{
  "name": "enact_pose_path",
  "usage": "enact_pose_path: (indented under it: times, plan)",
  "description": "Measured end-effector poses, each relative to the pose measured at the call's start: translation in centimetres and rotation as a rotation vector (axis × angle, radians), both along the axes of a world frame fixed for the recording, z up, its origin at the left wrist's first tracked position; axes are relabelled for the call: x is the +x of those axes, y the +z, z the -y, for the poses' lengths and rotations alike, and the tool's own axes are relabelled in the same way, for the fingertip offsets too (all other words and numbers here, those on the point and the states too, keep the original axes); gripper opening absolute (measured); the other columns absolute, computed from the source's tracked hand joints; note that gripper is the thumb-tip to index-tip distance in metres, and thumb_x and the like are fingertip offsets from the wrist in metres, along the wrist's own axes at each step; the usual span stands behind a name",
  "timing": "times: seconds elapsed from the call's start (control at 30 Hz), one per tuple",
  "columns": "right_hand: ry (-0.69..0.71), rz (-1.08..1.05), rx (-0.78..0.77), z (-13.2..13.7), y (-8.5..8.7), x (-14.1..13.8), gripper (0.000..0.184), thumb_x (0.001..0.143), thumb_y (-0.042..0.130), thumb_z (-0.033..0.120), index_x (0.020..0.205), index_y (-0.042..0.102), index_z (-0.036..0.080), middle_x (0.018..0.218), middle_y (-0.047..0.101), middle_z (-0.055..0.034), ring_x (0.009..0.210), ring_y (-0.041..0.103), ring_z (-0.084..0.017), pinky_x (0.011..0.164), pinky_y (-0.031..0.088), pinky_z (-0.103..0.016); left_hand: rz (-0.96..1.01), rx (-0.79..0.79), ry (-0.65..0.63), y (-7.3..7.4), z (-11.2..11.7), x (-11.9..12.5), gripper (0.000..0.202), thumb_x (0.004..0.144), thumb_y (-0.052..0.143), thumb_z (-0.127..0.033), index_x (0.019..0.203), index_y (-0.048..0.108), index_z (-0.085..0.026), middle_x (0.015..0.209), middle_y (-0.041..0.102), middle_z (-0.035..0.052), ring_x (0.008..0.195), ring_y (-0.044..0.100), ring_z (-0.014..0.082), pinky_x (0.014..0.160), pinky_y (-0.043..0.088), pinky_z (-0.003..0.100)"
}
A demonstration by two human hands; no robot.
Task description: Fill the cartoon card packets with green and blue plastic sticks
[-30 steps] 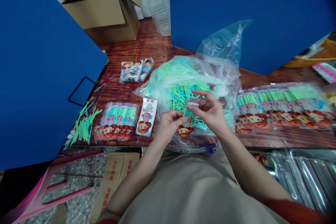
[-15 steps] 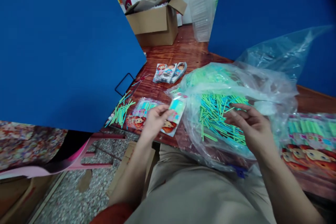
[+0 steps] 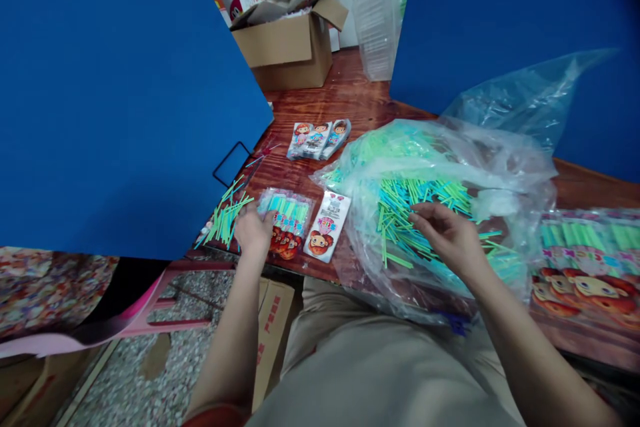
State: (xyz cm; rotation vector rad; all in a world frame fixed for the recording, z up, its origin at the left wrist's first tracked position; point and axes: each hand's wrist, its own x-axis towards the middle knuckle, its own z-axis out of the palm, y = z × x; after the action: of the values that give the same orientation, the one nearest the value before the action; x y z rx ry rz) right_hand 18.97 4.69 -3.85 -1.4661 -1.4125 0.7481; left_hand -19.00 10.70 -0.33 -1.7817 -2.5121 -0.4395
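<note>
My left hand point(image 3: 254, 231) rests at the table's near edge with its fingers curled on the left end of a small stack of filled packets point(image 3: 290, 221), each with green sticks and a cartoon face. Just right of the stack lies a single flat packet point(image 3: 327, 223). My right hand point(image 3: 447, 237) is inside a big clear plastic bag point(image 3: 480, 160). Its bent fingers pinch at the heap of green and blue sticks point(image 3: 410, 210) in that bag.
Loose green sticks point(image 3: 226, 215) lie left of the stack. Three cartoon packets point(image 3: 318, 139) lie farther back, with a cardboard box point(image 3: 287, 47) and clear plastic sleeves point(image 3: 376, 20) behind. A row of filled packets point(image 3: 590, 267) covers the right. A pink stool point(image 3: 165, 297) stands below.
My left hand carried the filled packet from in front of me leftward and set it on the stack. My right hand let go of it and went into the bag of sticks.
</note>
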Motion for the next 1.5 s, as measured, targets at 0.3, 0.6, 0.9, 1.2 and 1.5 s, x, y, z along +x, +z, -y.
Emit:
enact_pose_path:
  times: [0.3,0.6,0.9,1.2,1.5]
  plan:
    - [0.018,0.06,0.031,0.2,0.0,-0.6,0.028,0.087,0.064,0.043,0.099,0.069,0.019,0.084,0.075,-0.0069,0.071,0.07,-0.02,0.07,0.058,-0.034,-0.036,-0.031,-0.403,-1.2,-0.1,8.2,0.037,0.091,0.053,-0.045,0.103,0.074,-0.017,0.105,0.061,0.0168,0.108,0.05,0.0349,0.098,0.04,0.044]
    - [-0.018,0.105,0.059,0.8,0.1,-0.2,0.024,0.088,0.062,0.04,0.096,0.07,0.019,0.082,0.075,-0.0056,0.067,0.07,-0.02,0.068,0.058,-0.035,0.168,-0.115,-0.347,-2.3,-2.4,9.6,0.021,0.081,0.07,-0.039,0.075,0.072,-0.019,0.089,0.062,0.0093,0.096,0.056,0.0267,0.096,0.04,0.041]
    - [-0.009,0.069,0.068,0.7,0.1,-0.5,0.025,0.087,0.063,0.043,0.094,0.071,0.02,0.086,0.076,-0.0067,0.072,0.071,-0.022,0.072,0.059,-0.037,0.277,0.052,-0.382,-0.5,-1.0,9.2,0.018,0.087,0.057,-0.022,0.08,0.073,-0.019,0.091,0.073,0.0099,0.089,0.062,0.0254,0.094,0.04,0.039]
    - [0.185,-0.356,0.0,0.4,4.4,-4.0,0.036,0.085,0.069,0.047,0.112,0.064,0.024,0.091,0.072,-0.0037,0.079,0.068,-0.018,0.071,0.055,-0.031,1.091,-0.145,-0.604,3.6,3.8,14.0,0.016,0.077,0.071,-0.032,0.073,0.07,-0.017,0.068,0.067,0.0014,0.066,0.057,0.0154,0.065,0.043,0.025]
    - [0.089,-0.379,-0.02,2.3,3.4,-4.7,0.027,0.086,0.066,0.048,0.082,0.067,0.021,0.073,0.067,-0.0018,0.066,0.061,-0.016,0.063,0.05,-0.028,1.316,-0.249,-0.514,0.9,5.7,17.8,0.025,0.076,0.072,-0.039,0.071,0.064,-0.017,0.062,0.059,-0.0019,0.058,0.051,0.0118,0.058,0.042,0.023]
